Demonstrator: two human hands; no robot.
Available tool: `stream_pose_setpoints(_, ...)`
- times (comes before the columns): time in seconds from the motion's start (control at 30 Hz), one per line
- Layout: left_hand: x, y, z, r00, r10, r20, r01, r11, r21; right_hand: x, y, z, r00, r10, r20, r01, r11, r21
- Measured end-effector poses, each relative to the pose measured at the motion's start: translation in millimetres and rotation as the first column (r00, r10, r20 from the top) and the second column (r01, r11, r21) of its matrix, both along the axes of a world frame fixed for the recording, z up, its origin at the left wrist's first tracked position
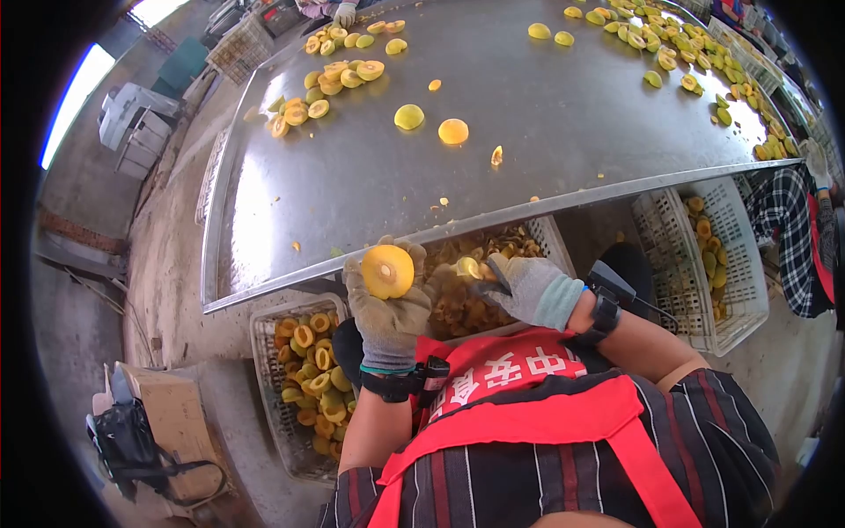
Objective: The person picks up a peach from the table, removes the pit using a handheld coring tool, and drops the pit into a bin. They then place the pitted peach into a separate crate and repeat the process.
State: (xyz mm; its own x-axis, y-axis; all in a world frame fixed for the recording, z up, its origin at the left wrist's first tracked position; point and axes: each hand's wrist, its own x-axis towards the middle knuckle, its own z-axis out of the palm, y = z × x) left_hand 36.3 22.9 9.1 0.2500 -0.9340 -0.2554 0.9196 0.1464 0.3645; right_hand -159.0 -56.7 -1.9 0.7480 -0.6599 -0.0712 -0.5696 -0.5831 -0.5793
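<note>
My left hand point(387, 308), in a dirty work glove, holds up a yellow peach half point(387, 271) with its round cut face towards me. Just right of it, my gloved right hand point(528, 286) is closed round a small dark-handled tool point(500, 280), mostly hidden by the fingers. A pale yellow scrap of fruit point(468, 267) shows at the tool's tip, apart from the peach half. Both hands are at the table's near edge, above a crate of brownish peach scraps point(471, 304). On the table point(352, 194) lie two loose peach halves, one skin-side up point(408, 117), the other orange point(453, 132).
Peach halves point(330, 84) lie at the table's left; a bigger heap point(678, 44) is at right. A crate of halves point(255, 352) stands by my left side, another crate point(744, 308) at right. Co-workers' gloved hands point(344, 14) show at the far edge and the right point(817, 163).
</note>
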Motion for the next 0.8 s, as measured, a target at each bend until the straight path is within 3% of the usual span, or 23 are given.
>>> stream_pose_setpoints(0.07, 3, -1, -2, 0.998, 0.06, -0.001, -0.06, 0.998, 0.016, -2, 0, 2, 0.995, 0.02, -0.095, -0.02, 1.0, 0.006)
stream_pose_setpoints(0.13, 5, -2, -6, 0.994, 0.113, -0.001, -0.113, 0.993, 0.035, -4, 2, 0, 0.997, 0.044, 0.057, -0.047, 0.998, 0.046)
stream_pose_setpoints(0.2, 6, -1, -11, 0.995, 0.043, 0.088, -0.042, 0.999, -0.011, -1, 2, 1, 0.995, 0.042, 0.085, -0.046, 0.998, 0.05)
stream_pose_setpoints(0.33, -19, -5, -10, 0.996, 0.063, 0.067, -0.065, 0.998, 0.028, 3, -1, -8, 0.978, -0.004, 0.206, -0.015, 0.996, 0.092)
stream_pose_setpoints(0.4, -23, -2, 0, 0.993, -0.073, -0.095, 0.072, 0.997, -0.012, 2, 2, -3, 0.969, -0.03, 0.244, 0.004, 0.995, 0.104)
stream_pose_setpoints(0.43, -23, -3, -2, 0.993, -0.072, -0.095, 0.071, 0.997, -0.013, 2, 3, 1, 0.958, -0.055, 0.28, 0.023, 0.993, 0.116)
stream_pose_setpoints(0.5, -22, -7, -6, 0.982, -0.057, 0.181, 0.055, 0.998, 0.02, 3, 4, 9, 0.95, -0.004, 0.313, -0.016, 0.998, 0.063)
stream_pose_setpoints(0.6, -36, -10, -2, 0.95, -0.064, 0.306, 0.07, 0.998, -0.009, 10, 9, 21, 0.951, 0.024, 0.307, -0.024, 1.0, -0.004)
stream_pose_setpoints(0.8, -47, -10, 5, 0.969, -0.028, 0.247, 0.032, 0.999, -0.012, 15, 12, 22, 0.981, -0.002, 0.193, 0.008, 0.999, -0.032)
